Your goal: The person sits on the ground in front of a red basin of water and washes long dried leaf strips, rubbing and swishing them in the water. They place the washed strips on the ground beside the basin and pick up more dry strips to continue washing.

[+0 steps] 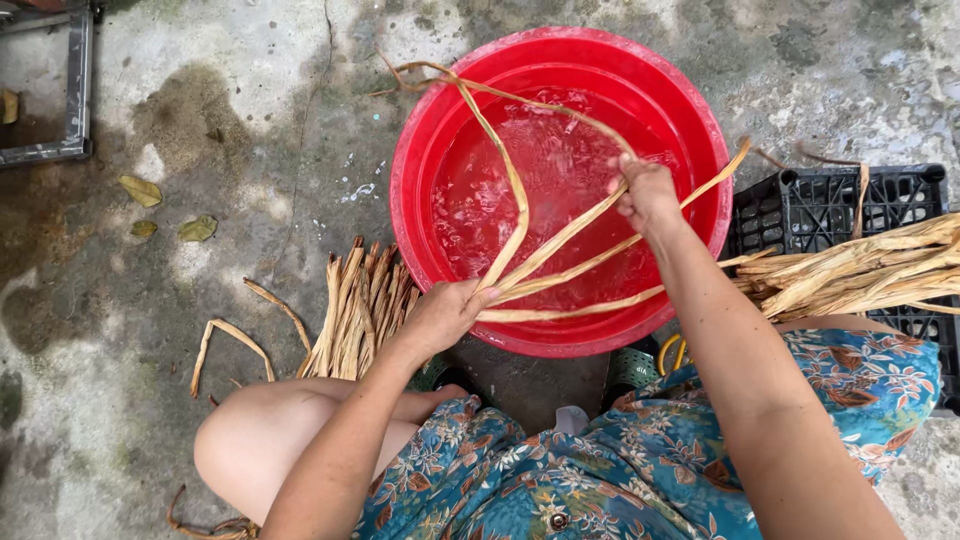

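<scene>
A red plastic basin (415,150) holds water on the concrete ground. Over it I hold several long tan plant-fibre strips (545,255). My left hand (445,312) grips their bunched ends at the basin's near rim. My right hand (647,192) pinches the strips higher up, over the water at the basin's right side. One strip loops up past the basin's far rim.
A pile of dry strips (358,305) lies on the ground left of the basin. More strips (860,270) rest on a black plastic crate (830,205) at the right. Dead leaves (140,190) and a metal frame (78,90) sit at the far left. My knees are below.
</scene>
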